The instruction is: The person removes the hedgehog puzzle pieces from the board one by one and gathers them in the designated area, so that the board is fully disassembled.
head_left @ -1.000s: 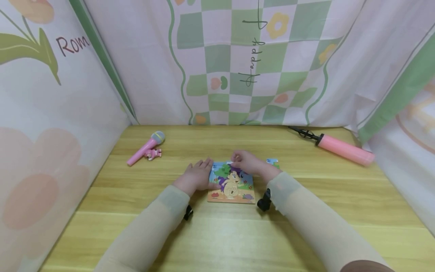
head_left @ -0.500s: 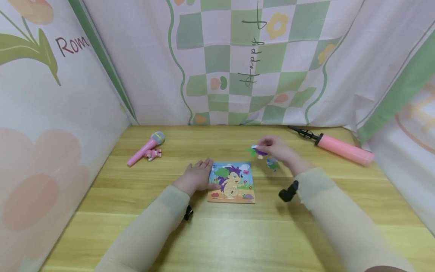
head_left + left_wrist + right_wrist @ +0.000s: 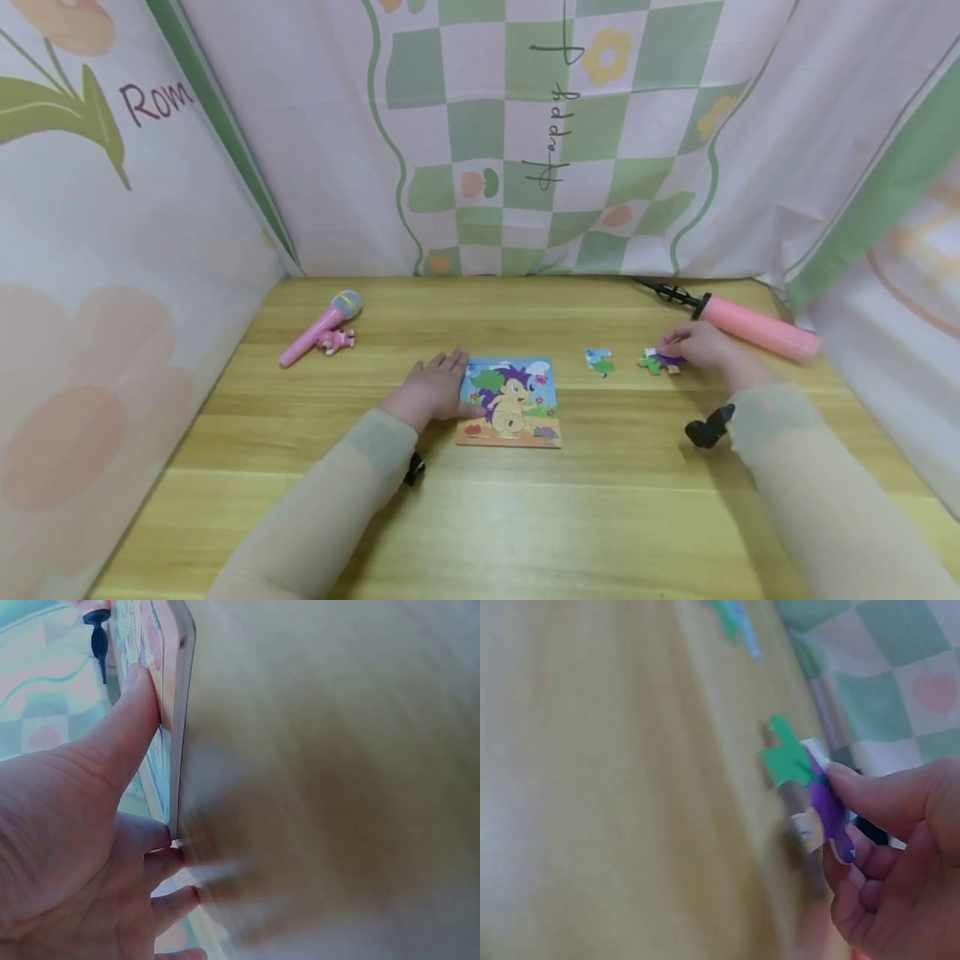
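Observation:
A square picture puzzle board point(image 3: 512, 402) with a cartoon animal lies on the wooden table point(image 3: 480, 500). My left hand point(image 3: 435, 387) lies flat beside its left edge, thumb pressed on the board. In the left wrist view the thumb of the left hand point(image 3: 82, 825) lies straight along the board's edge point(image 3: 176, 690). My right hand point(image 3: 693, 346) is far to the right and pinches a green and purple puzzle piece point(image 3: 660, 363) low over the table. The right wrist view shows the right hand point(image 3: 885, 847) pinching that piece point(image 3: 802, 780) between thumb and fingers. Another loose piece point(image 3: 600, 361) lies between board and hand.
A pink toy microphone point(image 3: 321, 327) and a small pink figure point(image 3: 337, 339) lie at the back left. A pink hand pump point(image 3: 750, 329) lies at the back right, just behind my right hand. Fabric walls close in the table on three sides.
My right hand took the green and purple piece from the board's top edge and carried it right, down near the pump. The left hand and board stayed put.

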A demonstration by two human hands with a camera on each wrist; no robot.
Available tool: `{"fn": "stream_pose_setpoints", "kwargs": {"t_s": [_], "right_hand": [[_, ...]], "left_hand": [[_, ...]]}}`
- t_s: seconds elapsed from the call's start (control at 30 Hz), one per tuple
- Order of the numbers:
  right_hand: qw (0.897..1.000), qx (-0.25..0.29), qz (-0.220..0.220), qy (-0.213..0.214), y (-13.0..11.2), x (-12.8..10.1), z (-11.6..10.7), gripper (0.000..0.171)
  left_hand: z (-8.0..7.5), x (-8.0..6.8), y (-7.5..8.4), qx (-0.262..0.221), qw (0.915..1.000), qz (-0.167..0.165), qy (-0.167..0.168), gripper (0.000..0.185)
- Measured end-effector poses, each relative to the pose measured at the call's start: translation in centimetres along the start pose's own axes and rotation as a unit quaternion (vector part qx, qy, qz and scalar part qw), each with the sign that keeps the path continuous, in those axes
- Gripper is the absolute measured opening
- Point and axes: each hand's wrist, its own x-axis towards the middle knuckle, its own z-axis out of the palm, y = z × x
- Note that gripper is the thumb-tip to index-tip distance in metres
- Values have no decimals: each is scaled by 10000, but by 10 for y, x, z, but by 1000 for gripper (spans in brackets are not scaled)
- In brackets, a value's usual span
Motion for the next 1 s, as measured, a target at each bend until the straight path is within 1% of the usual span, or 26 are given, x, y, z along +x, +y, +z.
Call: {"fn": "stream_pose_setpoints", "kwargs": {"t_s": [0.07,0.17,0.27,0.37,0.4,0.47,0.6,0.63,0.7,0.8,0.9,1.0], "right_hand": [[9998,-50,-58,157,6,-1,4,32],[9993,143,-39,333,7,-1,9,28],[9989,147,65,448,4,-2,13,25],[9985,128,212,490,-2,-1,13,26],[9982,230,275,489,-7,0,13,26],[9982,163,269,506,-18,1,14,27],[9982,-76,-207,557,-53,6,22,25],[9973,-240,-395,569,-63,8,27,23],[9962,-238,-670,499,-83,10,39,20],[9955,-138,-898,281,-106,14,63,16],[9942,-83,-1070,2,-122,18,89,13],[9922,-155,-1213,-232,-134,19,114,13]], "left_hand": [[0,0,0,-7,10000,-11,-13,104],[0,0,0,6,10000,-18,-24,104],[0,1,0,11,10000,-12,-33,105],[0,2,0,4,10000,-24,-41,105],[0,2,1,2,10000,-25,-42,105],[0,2,1,9,10000,-36,-48,104],[0,2,0,-42,10000,-39,-36,104],[0,2,0,-61,10000,-43,-25,104],[1,3,0,-101,9999,-46,-12,104],[1,3,0,-105,9999,-44,1,104],[1,3,-1,-63,10000,-45,-16,105],[2,4,-1,-37,10000,-49,-35,105]]}}
